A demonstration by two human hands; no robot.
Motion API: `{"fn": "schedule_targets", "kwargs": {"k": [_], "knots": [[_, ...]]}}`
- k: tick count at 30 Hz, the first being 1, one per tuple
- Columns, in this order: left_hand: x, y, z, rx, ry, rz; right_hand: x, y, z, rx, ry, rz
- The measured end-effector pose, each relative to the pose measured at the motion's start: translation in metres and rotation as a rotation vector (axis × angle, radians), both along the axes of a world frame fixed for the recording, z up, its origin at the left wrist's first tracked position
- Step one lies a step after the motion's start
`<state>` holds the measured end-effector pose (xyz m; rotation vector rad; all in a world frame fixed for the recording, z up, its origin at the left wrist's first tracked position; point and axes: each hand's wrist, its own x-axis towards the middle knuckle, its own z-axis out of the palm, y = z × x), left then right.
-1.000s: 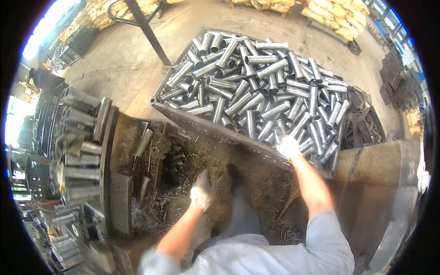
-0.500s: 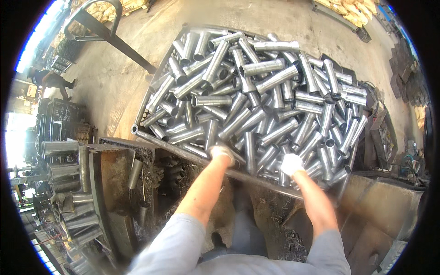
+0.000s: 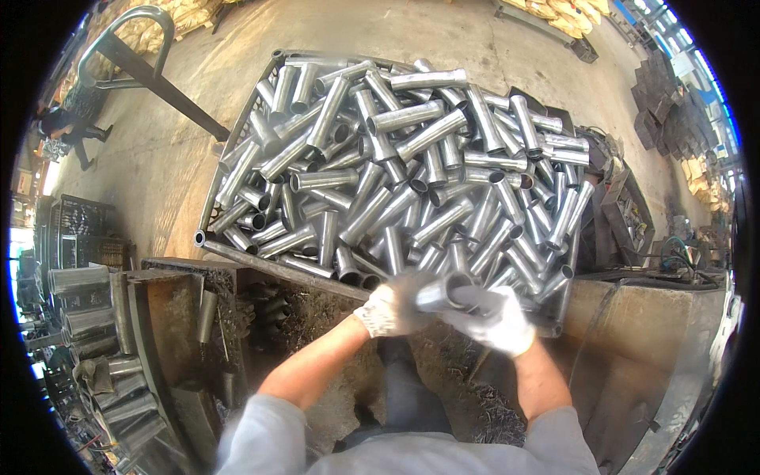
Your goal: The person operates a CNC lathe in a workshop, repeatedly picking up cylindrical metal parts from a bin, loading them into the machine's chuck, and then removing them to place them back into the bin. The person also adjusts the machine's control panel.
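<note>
A short metal tube (image 3: 435,296) with a wide open end is held in front of me, just above the near edge of a crate heaped with similar tubes. My left hand (image 3: 393,307), in a whitish glove, closes round its left side, the fingers smeared by motion. From the right, my gloved right hand (image 3: 500,323) is closed at the tube's open end; blur hides exactly how its fingers lie. Behind both hands, the shiny loose tubes (image 3: 372,190) lie in all directions in the crate (image 3: 265,264).
A metal handle bar (image 3: 170,91) rises beyond the crate's far left corner. Stacked tubes (image 3: 83,305) stand at left beside a rusty bench (image 3: 170,317). A worn metal box (image 3: 641,332) is at right. Far left, another person (image 3: 71,131) is on the concrete floor (image 3: 332,28).
Both hands have come out of the tube pile toward me and closer together, now with a tube between them. The view has shifted, so the crate appears further left.
</note>
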<state>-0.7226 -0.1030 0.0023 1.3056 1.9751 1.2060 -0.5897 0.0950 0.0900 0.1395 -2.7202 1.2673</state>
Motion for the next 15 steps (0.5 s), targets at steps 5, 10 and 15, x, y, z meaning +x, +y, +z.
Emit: {"fn": "schedule_targets", "kwargs": {"k": [5, 10, 15], "knots": [[0.033, -0.07, 0.009, -0.045, -1.105, 0.363, -0.068, 0.076, -0.085, -0.222, -0.354, -0.372], [0.114, -0.201, 0.016, -0.019, -1.218, 0.67, -0.082, 0.086, -0.263, 0.711, -0.997, -0.072], [0.271, -0.365, 0.038, -0.46, -1.058, 1.134, -0.018, 0.04, -0.193, 0.635, -0.553, -0.237]]}}
